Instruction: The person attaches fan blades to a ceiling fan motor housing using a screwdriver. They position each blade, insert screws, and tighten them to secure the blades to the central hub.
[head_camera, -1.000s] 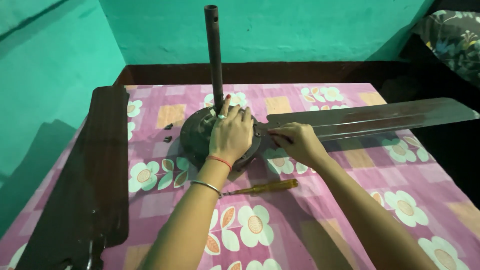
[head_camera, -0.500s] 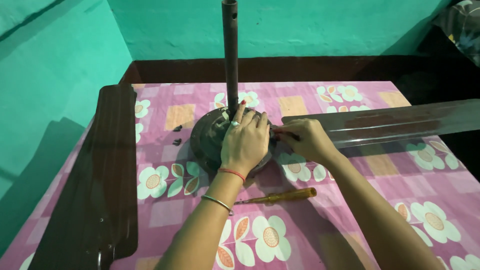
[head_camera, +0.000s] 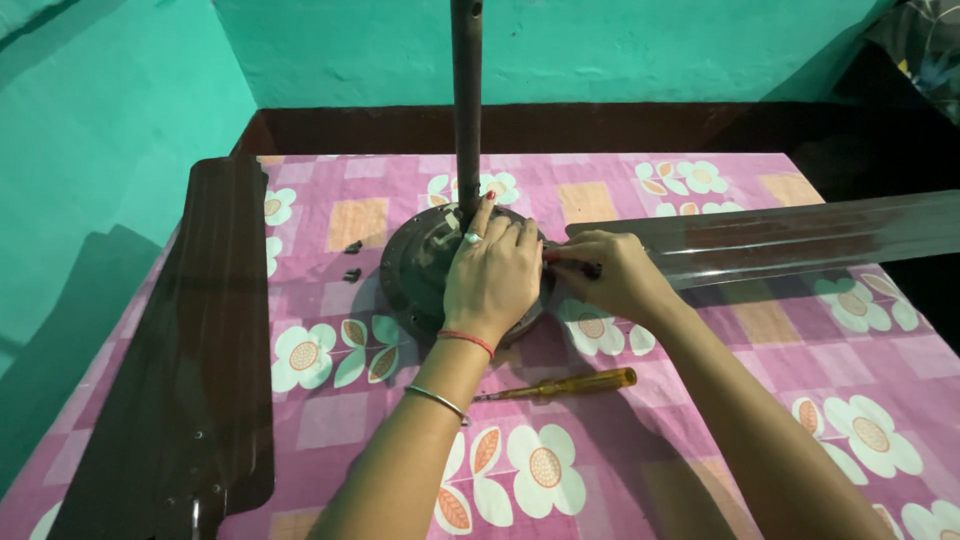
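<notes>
- while the left hand (head_camera: 490, 275) lies flat, fingers spread, on the round fan motor (head_camera: 420, 270) mid-cloth, its rod (head_camera: 466, 100) stands upright
- right hand (head_camera: 605, 275) pinches at the attached blade (head_camera: 780, 240) root
- loose blade (head_camera: 190, 350) overhangs the left edge
- screwdriver (head_camera: 565, 385) lies on open flowered cloth (head_camera: 700, 400) nearer the body

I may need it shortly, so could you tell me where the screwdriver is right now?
In the head view the screwdriver lies on the flowered cloth between the person's forearms, just below the fan motor under the left hand.
</notes>
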